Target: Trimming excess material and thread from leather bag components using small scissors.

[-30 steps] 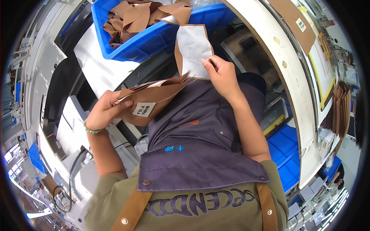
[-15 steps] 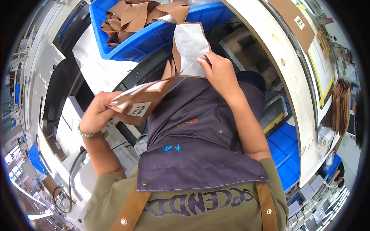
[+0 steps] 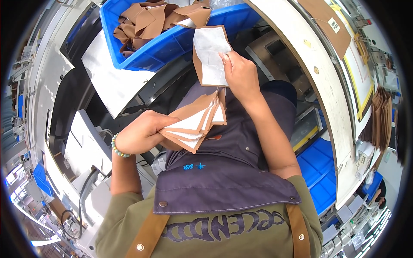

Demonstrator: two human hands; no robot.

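Observation:
My left hand [image 3: 144, 131] is closed on a fanned stack of brown leather-like pieces [image 3: 195, 118] with white backing, held low over my apron. Their white sides and pointed corners now face up. Farther out, my right hand [image 3: 241, 75] is pinched on a thin pale thread at the lower right part of a single white-backed brown piece [image 3: 211, 51]. Whether the fingertips also grip that piece, I cannot tell. Fine threads run from near this piece down to the stack. The single piece hangs at the front wall of a blue bin [image 3: 172, 41].
More brown pieces [image 3: 148, 19] lie heaped in the bin. A pale curved table edge [image 3: 316, 81] runs along my right, with blue crates [image 3: 316, 167] below it. White machine parts [image 3: 88, 142] stand at my left. Brown pieces [image 3: 378, 116] hang at far right.
My left hand has moved right and turned the stack, so its labelled side is hidden and the white backs show. My right hand has shifted slightly up and left along the single piece.

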